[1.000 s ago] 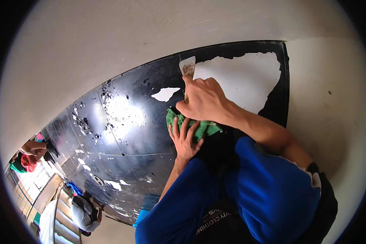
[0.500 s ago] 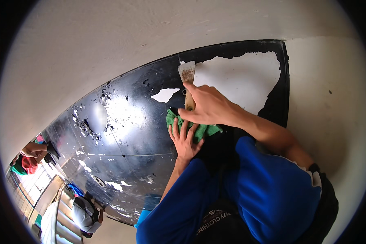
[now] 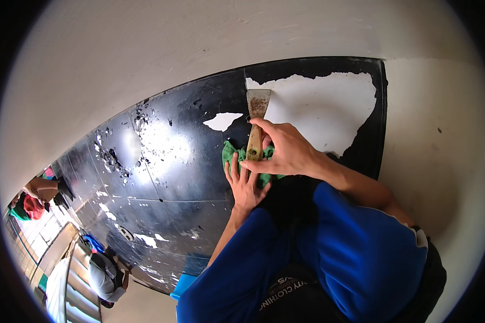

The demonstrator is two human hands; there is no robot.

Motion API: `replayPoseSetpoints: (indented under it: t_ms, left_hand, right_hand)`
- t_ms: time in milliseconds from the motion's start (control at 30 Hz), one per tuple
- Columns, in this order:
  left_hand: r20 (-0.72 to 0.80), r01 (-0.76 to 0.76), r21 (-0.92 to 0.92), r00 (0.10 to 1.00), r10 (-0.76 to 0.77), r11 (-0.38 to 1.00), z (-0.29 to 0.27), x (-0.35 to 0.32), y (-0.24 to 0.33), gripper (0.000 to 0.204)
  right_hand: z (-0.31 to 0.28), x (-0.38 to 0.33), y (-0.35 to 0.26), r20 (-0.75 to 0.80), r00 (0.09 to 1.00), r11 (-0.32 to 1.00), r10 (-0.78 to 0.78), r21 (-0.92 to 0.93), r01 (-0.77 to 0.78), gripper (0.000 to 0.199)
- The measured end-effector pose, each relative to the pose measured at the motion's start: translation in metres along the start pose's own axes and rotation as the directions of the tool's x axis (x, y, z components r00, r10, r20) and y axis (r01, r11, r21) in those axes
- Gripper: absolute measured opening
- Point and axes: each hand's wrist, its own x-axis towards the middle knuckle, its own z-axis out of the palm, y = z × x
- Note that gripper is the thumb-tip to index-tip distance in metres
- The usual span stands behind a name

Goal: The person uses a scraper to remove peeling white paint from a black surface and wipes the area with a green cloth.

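My right hand (image 3: 292, 149) is closed round the wooden handle of a scraper (image 3: 255, 141), thumb and index finger along its sides. The scraper's flat, rust-stained metal blade points away from me. It lies over the left edge of a bare white patch (image 3: 320, 107) in the black, peeling surface (image 3: 199, 172); whether it touches cannot be told. Fingers spread, my left hand (image 3: 244, 189) rests on a bunched green cloth (image 3: 229, 152) just below the scraper's handle end. Part of the cloth is hidden under both hands.
A smaller white patch (image 3: 222, 121) shows left of the scraper. Loose black flakes (image 3: 113, 160) are scattered farther left. A pale wall (image 3: 145, 48) borders the far side. At the lower left are a person (image 3: 106, 277) and a white railing (image 3: 76, 290).
The scraper has shifted slightly right and turned, its blade now nearer the white patch and more of its handle showing. My left hand stays on the cloth. The view has shifted a little.
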Motion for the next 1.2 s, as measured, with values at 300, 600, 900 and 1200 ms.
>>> replayPoseSetpoints:
  t_ms: [300, 600, 900, 1200]
  left_hand:
    - [0.049, 0.020, -0.010, 0.999, -0.020, 1.000, -0.002, -0.001, -0.001, 0.077]
    - [0.077, 0.045, -0.073, 0.996, -0.039, 0.996, -0.026, 0.017, 0.013, 0.076]
    - [-0.056, 0.013, -0.484, 0.997, -0.046, 0.875, -0.069, 0.134, 0.000, 0.076]
    - [-0.228, -0.110, -0.190, 0.972, 0.065, 0.976, -0.038, 0.178, -0.010, 0.048]
  right_hand:
    - [-0.008, 0.028, -0.012, -0.046, 0.994, 0.984, -0.099, -0.155, 0.091, 0.090]
    - [-0.018, 0.033, -0.010, -0.093, 0.988, 0.979, -0.123, -0.175, 0.106, 0.089]
    - [-0.017, 0.018, -0.010, -0.035, 0.987, 0.981, -0.159, -0.116, 0.153, 0.085]
    - [-0.018, -0.004, 0.002, -0.086, 0.980, 0.983, -0.178, 0.019, 0.180, 0.101]
